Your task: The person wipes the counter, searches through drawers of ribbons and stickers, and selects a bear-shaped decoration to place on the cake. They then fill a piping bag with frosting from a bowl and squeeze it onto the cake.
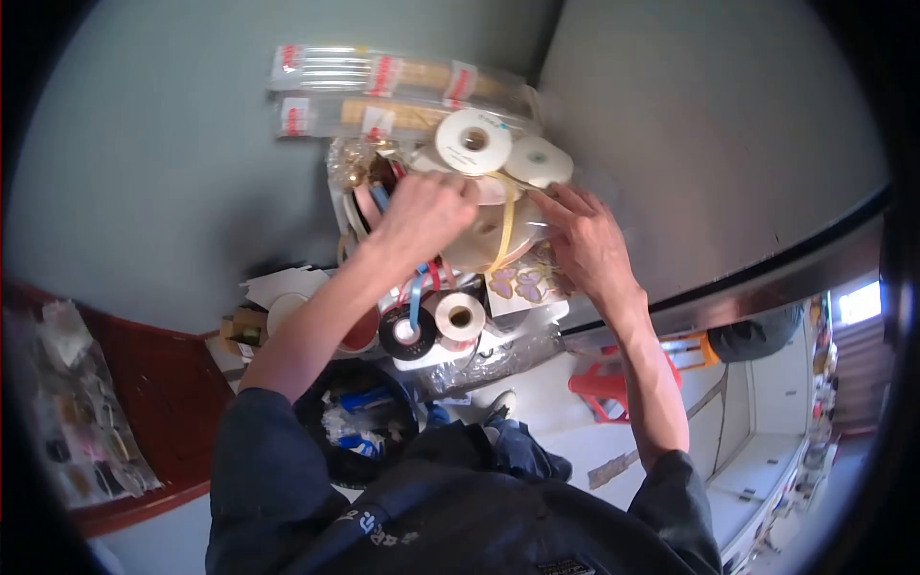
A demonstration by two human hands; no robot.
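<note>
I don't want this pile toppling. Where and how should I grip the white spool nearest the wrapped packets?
Take the white spool from above, probably fingertip in its hole, thumb on left rim: it's face up, another spool crowding its right.

This looks like a small craft workroom, or perhaps the back of a shop; which one is unclear. Ribbon spools (453, 144), clear packets with red labels (412, 75) and butterfly decorations (528, 286) crowd together. Around them are a bin (309, 410) holding rubbish, a red stool (599, 385), white cabinets (778, 398), bagged goods (96, 412) and a curtain (860, 383).
</note>
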